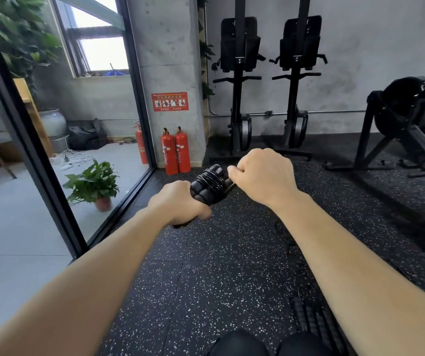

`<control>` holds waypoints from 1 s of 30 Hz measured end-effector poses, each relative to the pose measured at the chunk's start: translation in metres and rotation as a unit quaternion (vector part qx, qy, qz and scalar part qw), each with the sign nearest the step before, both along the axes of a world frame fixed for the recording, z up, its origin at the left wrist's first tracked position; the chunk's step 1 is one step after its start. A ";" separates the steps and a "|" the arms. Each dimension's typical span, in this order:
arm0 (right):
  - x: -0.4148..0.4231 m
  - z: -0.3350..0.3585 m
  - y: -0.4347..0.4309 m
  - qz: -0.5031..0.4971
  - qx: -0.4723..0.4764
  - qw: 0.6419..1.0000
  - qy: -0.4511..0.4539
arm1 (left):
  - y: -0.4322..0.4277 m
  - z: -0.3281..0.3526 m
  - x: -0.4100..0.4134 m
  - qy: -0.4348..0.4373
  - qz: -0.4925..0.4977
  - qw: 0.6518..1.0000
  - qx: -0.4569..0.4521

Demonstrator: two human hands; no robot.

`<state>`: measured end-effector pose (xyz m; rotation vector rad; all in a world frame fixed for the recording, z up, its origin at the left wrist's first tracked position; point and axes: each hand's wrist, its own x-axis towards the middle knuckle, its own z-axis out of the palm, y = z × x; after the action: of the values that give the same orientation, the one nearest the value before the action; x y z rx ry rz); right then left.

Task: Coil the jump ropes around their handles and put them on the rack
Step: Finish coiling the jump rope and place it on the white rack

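My left hand (178,204) grips the lower end of a pair of black ribbed jump rope handles (207,190), held together and pointing up to the right. Several turns of black rope (210,179) are coiled round the upper part of the handles. My right hand (260,176) is curled in a fist at the top end of the handles and pinches the rope there. On the floor under my right forearm lies another black jump rope (309,314), its ribbed handles near the bottom edge and its cord running away from me. No rack is in sight.
Speckled black rubber floor (219,265) spreads ahead. Two red fire extinguishers (175,152) stand by a concrete pillar. Upright rowing machines (239,86) lean on the back wall, another machine (406,129) stands at right. A glass partition (39,150) runs along the left, a potted plant (95,186) behind it.
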<state>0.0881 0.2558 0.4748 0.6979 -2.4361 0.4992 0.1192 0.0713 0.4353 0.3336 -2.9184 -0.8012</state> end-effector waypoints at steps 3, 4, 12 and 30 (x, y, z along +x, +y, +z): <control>0.003 0.005 0.003 0.014 0.000 1.000 0.009 | -0.002 -0.001 0.003 -0.016 -0.038 0.992 0.119; 0.004 0.006 0.002 0.018 0.012 1.000 0.014 | -0.001 0.000 0.003 -0.017 -0.041 0.994 0.095; 0.000 0.010 -0.012 0.060 0.101 0.991 0.072 | 0.029 0.021 0.022 0.037 -0.132 0.930 -0.341; -0.020 -0.020 0.009 0.169 -0.139 0.865 -0.452 | 0.026 0.016 0.028 0.159 -0.319 0.917 -0.180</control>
<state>0.0685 0.2645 0.4546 0.9013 -2.9586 1.5894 0.1467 0.0970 0.4514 -0.7407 -2.7631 -0.2931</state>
